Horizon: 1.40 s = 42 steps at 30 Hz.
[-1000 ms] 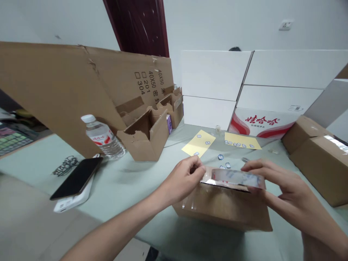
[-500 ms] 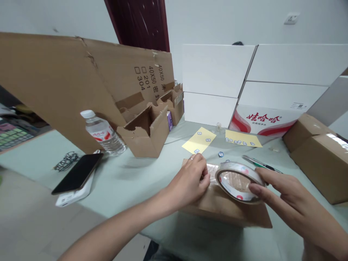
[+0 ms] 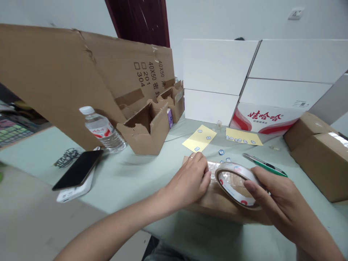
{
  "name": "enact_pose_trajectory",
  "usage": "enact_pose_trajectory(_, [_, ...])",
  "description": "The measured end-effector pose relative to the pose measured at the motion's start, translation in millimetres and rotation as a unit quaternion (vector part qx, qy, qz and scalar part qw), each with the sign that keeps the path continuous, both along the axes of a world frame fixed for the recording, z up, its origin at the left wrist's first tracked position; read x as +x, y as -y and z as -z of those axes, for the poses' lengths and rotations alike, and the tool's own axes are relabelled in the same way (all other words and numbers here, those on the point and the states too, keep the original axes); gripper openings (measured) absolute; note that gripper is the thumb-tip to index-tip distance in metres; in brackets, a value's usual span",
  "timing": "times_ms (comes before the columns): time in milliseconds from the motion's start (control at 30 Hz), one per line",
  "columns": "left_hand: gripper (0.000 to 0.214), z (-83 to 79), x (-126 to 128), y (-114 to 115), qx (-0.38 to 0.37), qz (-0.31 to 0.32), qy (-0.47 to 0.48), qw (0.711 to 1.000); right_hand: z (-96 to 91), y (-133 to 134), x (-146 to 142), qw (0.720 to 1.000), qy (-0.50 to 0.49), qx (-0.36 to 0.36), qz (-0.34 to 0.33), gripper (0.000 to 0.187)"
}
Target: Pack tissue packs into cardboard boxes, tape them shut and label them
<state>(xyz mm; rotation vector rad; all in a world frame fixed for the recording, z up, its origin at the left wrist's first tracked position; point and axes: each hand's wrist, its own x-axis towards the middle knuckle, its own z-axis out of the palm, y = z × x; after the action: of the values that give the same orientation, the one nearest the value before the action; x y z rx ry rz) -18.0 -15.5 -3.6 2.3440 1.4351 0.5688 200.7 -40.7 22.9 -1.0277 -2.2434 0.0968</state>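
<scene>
In the head view, your carton [image 3: 217, 203] sits closed on the counter [image 3: 130, 185], right in front of you. Your left hand [image 3: 187, 177] rests on the carton's top toward its left end, its fingers curled down and bunched together; you cannot tell from here whether they pinch anything. Your right hand [image 3: 280, 199] is over the carton's right end, with the fingers closed around the near-right rim of the tape roll [image 3: 230, 192], thumb on one side of the rim. The roll is tilted above the carton's top, its opening turned toward you, and a shiny stretch of clear tape [image 3: 213, 166] shows on the carton between the roll and your left hand.

Just beyond the carton you have small blue-edged labels [image 3: 221, 152], and farther beyond it two yellow sheets [image 3: 199, 140] bearing similar labels. Beyond the carton's right end, near your right hand, lies a green cutter [image 3: 265, 165]. Well to the carton's left are a water bottle [image 3: 104, 132], a dark phone [image 3: 78, 170] resting on a white slab [image 3: 73, 194], and a black wiry tangle [image 3: 66, 157]. Between the bottle and the carton, set farther back, stands an open box [image 3: 138, 142].
</scene>
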Motion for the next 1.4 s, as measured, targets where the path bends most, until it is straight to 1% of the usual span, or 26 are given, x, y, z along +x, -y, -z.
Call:
enact_pose_trajectory(100, [0.015, 0.9, 0.8, -0.4, 0.010, -0.002, -0.029, 1.000, 0.8, -0.1, -0.1, 1.000, 0.005, 0.005, 0.006, 0.040])
enact_pose_trajectory(300, [0.013, 0.4, 4.7, -4.1, 0.018, -0.010, -0.054, 0.998, 7.6, 3.8, -5.7, 1.000, 0.001, 0.020, 0.016, 0.038])
enact_pose_trajectory(467, [0.013, -3.2, -2.2, -6.6, 0.039, -0.031, -0.067, 0.997, 9.9, 1.4, -10.2, 1.000, 0.003, 0.022, 0.015, 0.039])
enact_pose_trajectory(500, [0.010, -2.5, -4.6, -4.7, 0.052, -0.023, -0.064, 0.996, 9.8, 0.1, -10.7, 1.000, 0.003, 0.024, 0.016, 0.039])
enact_pose_trajectory(567, [0.006, 0.8, -9.4, 2.5, 0.085, 0.028, -0.052, 0.995, 9.5, -2.3, -11.1, 1.000, 0.001, 0.023, 0.021, 0.038])
enact_pose_trajectory(633, [0.017, 6.1, -13.1, 12.4, 0.117, 0.102, -0.044, 0.987, 8.9, -4.1, -10.4, 1.000, -0.003, 0.007, 0.024, 0.038])
enact_pose_trajectory(700, [0.035, 11.3, -15.4, 22.2, 0.132, 0.150, -0.058, 0.978, 7.9, -5.0, -8.4, 0.999, -0.015, -0.030, 0.021, 0.036])
enact_pose_trajectory(800, [0.059, 16.6, -16.1, 31.4, 0.136, 0.174, -0.111, 0.969, 6.2, -4.9, -3.6, 0.995, -0.039, -0.096, 0.004, 0.027])
enact_pose_trajectory(867, [0.067, 18.0, -15.5, 33.2, 0.136, 0.177, -0.146, 0.964, 6.2, -4.3, -0.8, 0.992, -0.063, -0.107, -0.004, 0.021])
enact_pose_trajectory(967, [0.067, 18.0, -15.0, 32.6, 0.134, 0.169, -0.176, 0.961, 8.8, -3.6, 1.1, 0.993, -0.087, -0.075, -0.015, 0.026])
enact_pose_trajectory(1067, [0.066, 16.6, -15.2, 33.0, 0.127, 0.164, -0.190, 0.960, 12.5, -4.5, 0.1, 0.995, -0.080, -0.052, -0.041, 0.026])
enact_pose_trajectory(1133, [0.066, 16.1, -15.2, 35.0, 0.118, 0.165, -0.196, 0.959, 13.7, -6.3, -1.1, 0.995, -0.080, -0.032, -0.047, 0.026])
enact_pose_trajectory(1267, [0.068, 19.3, -14.1, 39.5, 0.118, 0.160, -0.201, 0.959, 10.4, -10.0, -2.9, 0.997, -0.069, 0.016, -0.043, 0.023])
enact_pose_trajectory(1400, [0.074, 25.2, -12.5, 40.2, 0.129, 0.152, -0.202, 0.959, 4.3, -9.7, -1.6, 0.997, -0.055, 0.029, -0.053, 0.022])
